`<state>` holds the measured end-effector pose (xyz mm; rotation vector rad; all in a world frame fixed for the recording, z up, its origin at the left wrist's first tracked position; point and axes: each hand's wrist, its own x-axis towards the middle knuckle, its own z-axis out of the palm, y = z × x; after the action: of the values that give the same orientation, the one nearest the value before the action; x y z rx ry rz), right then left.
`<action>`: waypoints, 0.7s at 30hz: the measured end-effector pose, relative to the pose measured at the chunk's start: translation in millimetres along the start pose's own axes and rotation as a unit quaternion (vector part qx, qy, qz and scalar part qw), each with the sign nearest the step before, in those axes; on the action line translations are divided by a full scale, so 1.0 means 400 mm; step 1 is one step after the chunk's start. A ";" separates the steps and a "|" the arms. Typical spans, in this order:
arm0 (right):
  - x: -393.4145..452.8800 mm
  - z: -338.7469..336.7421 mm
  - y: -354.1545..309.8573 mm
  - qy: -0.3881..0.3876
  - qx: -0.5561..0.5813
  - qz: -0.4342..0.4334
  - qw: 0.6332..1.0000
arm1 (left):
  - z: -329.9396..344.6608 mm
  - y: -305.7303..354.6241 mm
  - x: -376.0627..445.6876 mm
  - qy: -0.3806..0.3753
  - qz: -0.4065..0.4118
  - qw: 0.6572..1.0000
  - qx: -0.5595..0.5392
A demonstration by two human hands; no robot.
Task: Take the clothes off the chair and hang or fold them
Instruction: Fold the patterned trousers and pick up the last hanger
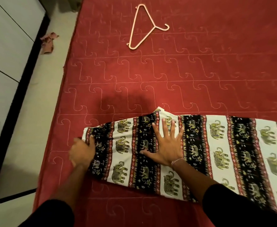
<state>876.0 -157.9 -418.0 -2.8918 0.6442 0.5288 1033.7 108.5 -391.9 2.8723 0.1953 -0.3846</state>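
From the head camera, an elephant-print garment (205, 153) lies flat on a red quilted mattress (150, 76), filling the frame from about 6 o'clock out to 3 o'clock and running off the right edge. Its bands alternate black, white and red, with yellow-green elephants on the white ones.

The right hand (165, 145) rests palm-down on the cloth near the centre of the frame, fingers straight and spread wide, pointing toward 12 o'clock; a thin bracelet sits at its wrist. The left hand (82, 151), at about 8 o'clock from the right one, is blurred; its fingers curl at the garment's narrow left end, pinching that edge. Both forearms enter from 6 o'clock in dark sleeves.

A pale pink hanger (144, 27) lies bare on the mattress at 12 o'clock, well apart from the garment. At 10 o'clock a small crumpled rag (48, 42) lies on the light floor beside a white cabinet (8, 38).
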 end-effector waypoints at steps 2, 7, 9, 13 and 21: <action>0.003 -0.004 0.001 -0.008 0.006 -0.005 1.000 | -0.008 0.013 0.002 0.026 0.008 0.998 -0.050; -0.048 -0.015 -0.004 0.069 0.122 -0.004 0.990 | -0.035 0.087 -0.065 0.016 0.113 0.989 -0.091; -0.091 -0.010 -0.016 0.111 0.230 -0.023 0.967 | -0.031 0.139 -0.104 0.000 0.161 0.981 -0.108; -0.155 -0.050 -0.013 0.068 0.548 0.000 0.834 | -0.012 0.303 -0.248 -0.053 0.234 0.958 -0.157; -0.224 -0.108 0.282 0.002 0.772 0.157 0.616 | 0.103 0.565 -0.577 -0.221 0.287 0.892 -0.270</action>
<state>764.7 -233.5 -351.0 -1.1050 0.9122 -0.1065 839.7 -142.7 -318.6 2.0872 -0.5320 -0.7077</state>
